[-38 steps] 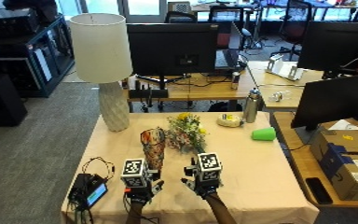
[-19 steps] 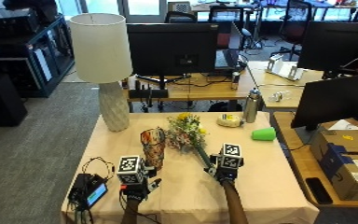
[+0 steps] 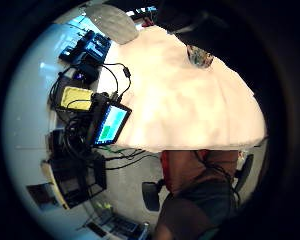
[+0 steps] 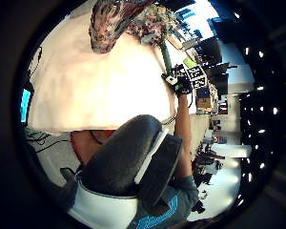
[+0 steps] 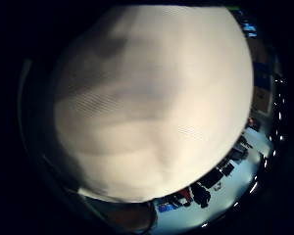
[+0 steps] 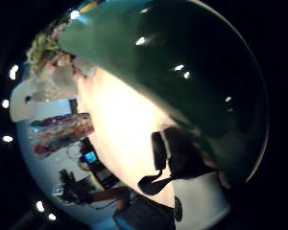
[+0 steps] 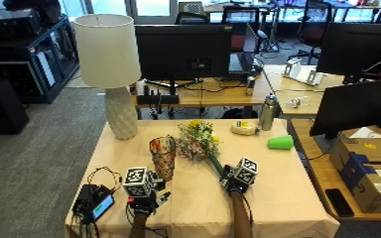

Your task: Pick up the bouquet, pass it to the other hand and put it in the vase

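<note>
Table covered in a beige cloth, person seated at the near edge with both black-gloved hands out over it. A bouquet of yellow, white and pink flowers with a long dark green wrapped stem lies on the cloth mid-table, flower heads toward the far side, stem running back toward the person's right. The right hand sits at the stem's near end; the right thumb side palm view is mostly filled by the glossy green stem, so the stem is right up against that palm, but whether the fingers are curled round it or still apart cannot be told. The right little finger side palm view shows only cloth. A tall patterned glass vase in reds and browns stands upright just left of the bouquet, flower heads near its rim. The left hand hovers low over the cloth, near the vase's base on the person's side, not touching it; finger state cannot be told. Behind the vase a white table lamp with a textured base stands at the far left corner. A small green cup lies on its side toward the right edge, well apart from the bouquet. A small lit-screen device with cables sits at the table's near left corner.
</note>
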Motion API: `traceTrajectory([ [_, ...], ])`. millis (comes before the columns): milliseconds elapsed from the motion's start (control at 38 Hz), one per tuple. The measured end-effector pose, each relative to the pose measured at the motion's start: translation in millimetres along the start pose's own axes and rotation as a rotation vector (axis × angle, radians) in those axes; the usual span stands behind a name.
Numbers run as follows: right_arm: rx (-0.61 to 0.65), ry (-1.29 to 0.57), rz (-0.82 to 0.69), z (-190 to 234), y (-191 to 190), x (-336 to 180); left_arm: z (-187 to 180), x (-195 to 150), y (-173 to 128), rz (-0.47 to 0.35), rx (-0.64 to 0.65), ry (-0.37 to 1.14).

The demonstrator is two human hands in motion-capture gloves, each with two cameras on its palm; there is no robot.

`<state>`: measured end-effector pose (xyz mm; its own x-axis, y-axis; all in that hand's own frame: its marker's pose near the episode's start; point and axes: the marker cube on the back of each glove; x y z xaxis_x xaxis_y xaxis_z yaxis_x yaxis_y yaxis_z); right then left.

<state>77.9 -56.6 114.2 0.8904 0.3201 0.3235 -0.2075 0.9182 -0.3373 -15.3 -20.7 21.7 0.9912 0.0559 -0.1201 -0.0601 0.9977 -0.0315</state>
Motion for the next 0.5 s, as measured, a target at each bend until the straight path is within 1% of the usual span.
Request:
traceTrajectory([
  [79,0.173,0.029,0.076,-6,-8,3,-1,2,0,0.006,0.001,0.007],
  [131,0.263,0.062,0.103,-11,-11,7,-3,4,2,0.006,-0.001,0.006],
  [184,0.305,0.104,0.129,-16,-9,11,-5,6,3,0.002,-0.004,0.007],
  [237,0.321,0.149,0.154,-21,-6,15,-6,8,3,0.001,-0.006,0.011],
  [289,0.349,0.144,0.147,-26,-7,14,-8,11,2,0.003,-0.007,0.020],
  [368,0.390,0.018,0.063,-31,-15,1,-10,15,-3,0.015,-0.002,0.045],
  [447,0.370,-0.148,-0.056,-33,-12,-14,-13,23,-11,0.038,0.030,0.091],
  [500,0.354,-0.265,-0.137,-36,-5,-26,-20,33,-16,0.054,0.071,0.152],
])
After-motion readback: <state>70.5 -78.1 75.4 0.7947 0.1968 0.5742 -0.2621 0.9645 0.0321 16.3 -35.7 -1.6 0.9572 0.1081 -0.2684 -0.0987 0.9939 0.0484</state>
